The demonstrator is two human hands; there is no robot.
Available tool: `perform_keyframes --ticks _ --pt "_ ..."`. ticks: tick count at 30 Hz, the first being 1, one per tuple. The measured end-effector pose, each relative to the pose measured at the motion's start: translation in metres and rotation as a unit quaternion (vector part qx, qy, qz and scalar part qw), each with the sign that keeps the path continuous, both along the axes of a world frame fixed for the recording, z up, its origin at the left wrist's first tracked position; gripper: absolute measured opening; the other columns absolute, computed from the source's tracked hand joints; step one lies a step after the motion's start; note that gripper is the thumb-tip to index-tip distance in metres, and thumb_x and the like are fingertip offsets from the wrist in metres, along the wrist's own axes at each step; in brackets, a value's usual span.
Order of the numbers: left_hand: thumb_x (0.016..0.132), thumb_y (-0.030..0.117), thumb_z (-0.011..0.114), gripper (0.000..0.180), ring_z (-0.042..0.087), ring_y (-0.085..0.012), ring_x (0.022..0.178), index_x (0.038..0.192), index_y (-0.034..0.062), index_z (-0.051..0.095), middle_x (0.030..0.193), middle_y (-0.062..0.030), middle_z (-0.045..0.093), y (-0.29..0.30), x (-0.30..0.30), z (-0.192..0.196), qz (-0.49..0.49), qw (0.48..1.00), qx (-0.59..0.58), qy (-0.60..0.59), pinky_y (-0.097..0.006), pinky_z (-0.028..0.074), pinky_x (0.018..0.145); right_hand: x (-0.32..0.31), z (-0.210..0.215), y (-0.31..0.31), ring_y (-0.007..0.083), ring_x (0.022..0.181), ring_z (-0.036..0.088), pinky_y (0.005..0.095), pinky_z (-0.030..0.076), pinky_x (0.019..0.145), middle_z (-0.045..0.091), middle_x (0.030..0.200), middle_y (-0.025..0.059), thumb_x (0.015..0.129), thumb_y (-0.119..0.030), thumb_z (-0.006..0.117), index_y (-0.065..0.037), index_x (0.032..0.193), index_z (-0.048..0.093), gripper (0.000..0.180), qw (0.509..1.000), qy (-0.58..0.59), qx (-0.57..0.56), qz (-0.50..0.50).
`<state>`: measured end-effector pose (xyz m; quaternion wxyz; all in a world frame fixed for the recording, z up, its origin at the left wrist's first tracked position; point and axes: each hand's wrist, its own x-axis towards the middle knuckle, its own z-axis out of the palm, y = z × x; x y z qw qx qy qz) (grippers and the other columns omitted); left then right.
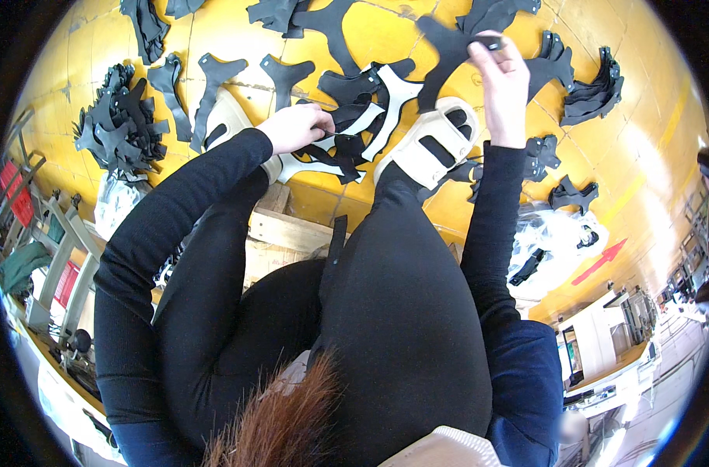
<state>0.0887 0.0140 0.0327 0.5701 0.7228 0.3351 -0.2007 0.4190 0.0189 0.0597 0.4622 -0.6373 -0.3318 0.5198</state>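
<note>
- Yellow floor [650, 156], fills upper half of frame; black cut pieces scattered across it, flat.
- Heap of black pieces [119, 124], upper left; smaller stack [595, 89], upper right.
- Left hand [296, 127], centre-upper: fingers curled down onto a pile of black and white cut pieces [354, 132]; whether one is pinched can't be told.
- Right hand [500, 82], upper centre-right: raised, fingertips pinched on top edge of a black cut piece [444, 58], which hangs over the floor.
- Cream sandals [432, 144], black socks, centre, beside the pile.
- Clear plastic bag [553, 241] w/ black pieces, right of centre.
- Wooden pallet [280, 229] seen between the legs.
</note>
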Motion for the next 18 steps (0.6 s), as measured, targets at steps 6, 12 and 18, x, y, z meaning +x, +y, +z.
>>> perform_keyframes --ticks 6,12,18 --pt "0.085 0.01 0.06 0.013 0.059 -0.0294 0.097 0.097 0.0048 0.064 0.094 -0.0114 0.06 0.006 0.001 -0.005 -0.002 1.0 0.01 0.003 -0.038 0.047 0.086 0.059 -0.051 0.025 0.0153 0.084 0.065 0.0271 0.051 0.082 0.066 0.094 0.0107 0.086 -0.007 0.069 0.012 0.143 0.024 0.075 0.992 -0.015 -0.007 -0.122" --pt "0.085 0.01 0.06 0.013 0.06 -0.0297 0.096 0.097 0.0045 0.063 0.096 -0.0118 0.06 0.006 -0.002 -0.007 0.006 1.0 0.011 0.005 -0.037 0.048 0.085 0.063 -0.032 0.03 0.0196 0.086 0.066 0.033 0.051 0.086 0.066 0.098 0.0113 0.088 -0.003 0.064 0.003 0.119 0.052 0.034 0.981 0.138 0.013 -0.133" --pt "0.085 0.01 0.059 0.013 0.06 -0.0293 0.097 0.097 0.0048 0.062 0.096 -0.0114 0.061 0.007 -0.001 -0.006 0.0 1.0 0.016 0.015 -0.038 0.048 0.085 0.054 0.013 0.028 0.0172 0.09 0.059 0.0366 0.046 0.085 0.065 0.097 0.0036 0.094 -0.011 0.059 -0.009 0.102 0.06 0.009 0.903 0.369 0.11 -0.188"
